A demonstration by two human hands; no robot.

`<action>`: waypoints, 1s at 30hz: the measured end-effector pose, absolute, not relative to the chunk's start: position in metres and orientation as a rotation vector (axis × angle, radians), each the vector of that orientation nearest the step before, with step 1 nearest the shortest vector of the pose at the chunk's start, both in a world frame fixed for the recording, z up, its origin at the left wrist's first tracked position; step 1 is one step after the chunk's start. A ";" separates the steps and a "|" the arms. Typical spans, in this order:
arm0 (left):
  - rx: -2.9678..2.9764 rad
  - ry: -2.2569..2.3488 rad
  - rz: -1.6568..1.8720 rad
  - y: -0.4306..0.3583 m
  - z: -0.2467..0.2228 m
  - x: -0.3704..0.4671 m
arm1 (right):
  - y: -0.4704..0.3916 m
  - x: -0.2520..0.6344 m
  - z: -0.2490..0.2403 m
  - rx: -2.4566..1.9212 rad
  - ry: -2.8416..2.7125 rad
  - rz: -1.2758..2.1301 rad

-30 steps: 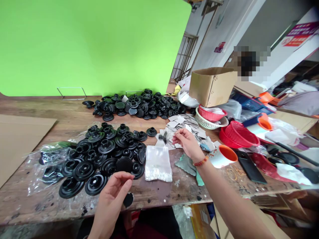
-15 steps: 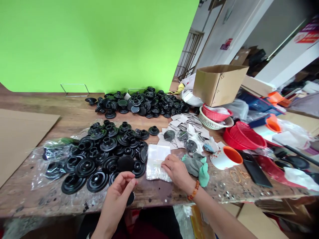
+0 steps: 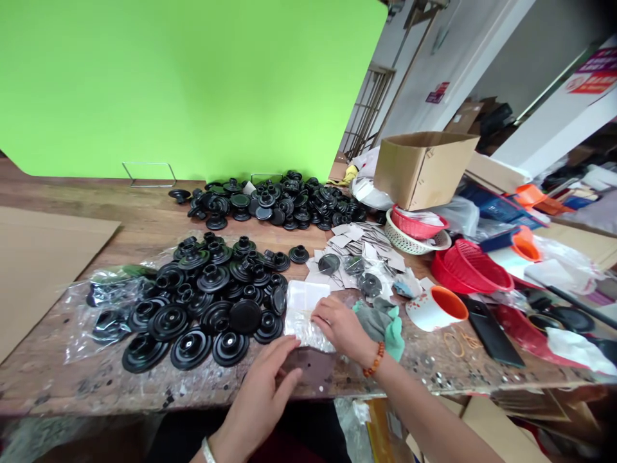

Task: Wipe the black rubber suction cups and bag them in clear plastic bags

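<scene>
Bag stack (image 3: 306, 297): clear plastic, flat near the bench's front edge, right part hidden under fingers.
Right hand (image 3: 341, 328): fingertips curled down on the bags; whether they pinch one, I can't tell.
Left hand (image 3: 265, 387): loose, thumb and fingers apart, grasp looks bare, right by the stack's near left corner; contact is too close to call.
Pale bangle (image 3: 208, 451): on the left wrist, cut by the bottom of the view.
Bagged pieces (image 3: 110, 323): black shapes at far left, blurred by glare on crumpled plastic.
Sign (image 3: 592, 72): red and purple, lettering unreadable, sliced off at the right.
Bench (image 3: 149, 215): brown wood grain, specked dark along the front.
Green board (image 3: 193, 90): bright, smooth, standing behind everything, top out of view.
Room: pale wall (image 3: 419, 80), barred opening (image 3: 369, 106), and a cardboard box (image 3: 424, 170) perched over baskets (image 3: 470, 267).
Black discs (image 3: 212, 278): glossy stepped rings with raised hubs, heaped left of the bags; a second heap (image 3: 289, 207) sits against the board.
Grey cards (image 3: 369, 239): thin, scattered, wrapped discs (image 3: 329, 263) on top.
Cloth (image 3: 378, 321): grey and green, rumpled, just beside the right hand.
</scene>
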State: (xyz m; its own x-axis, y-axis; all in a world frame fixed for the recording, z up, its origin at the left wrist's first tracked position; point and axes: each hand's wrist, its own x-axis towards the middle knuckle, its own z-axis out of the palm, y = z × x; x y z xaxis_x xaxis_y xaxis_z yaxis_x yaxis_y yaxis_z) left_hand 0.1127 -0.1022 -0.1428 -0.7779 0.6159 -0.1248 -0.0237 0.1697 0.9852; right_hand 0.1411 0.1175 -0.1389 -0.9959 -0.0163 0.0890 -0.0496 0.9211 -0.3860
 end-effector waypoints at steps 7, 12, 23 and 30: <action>0.274 1.671 1.772 -0.097 -0.133 0.107 | 0.106 0.164 -0.042 0.175 -2.915 0.472; -0.064 1.070 1.879 -0.101 -0.113 0.092 | 0.061 0.167 -0.044 0.897 -2.929 0.558; -0.228 1.334 1.975 -0.134 -0.123 0.089 | 0.136 -0.009 -0.110 -0.169 -3.064 0.276; -0.328 1.358 2.014 -0.140 -0.120 0.089 | 0.123 -0.002 -0.100 -0.241 -3.084 0.181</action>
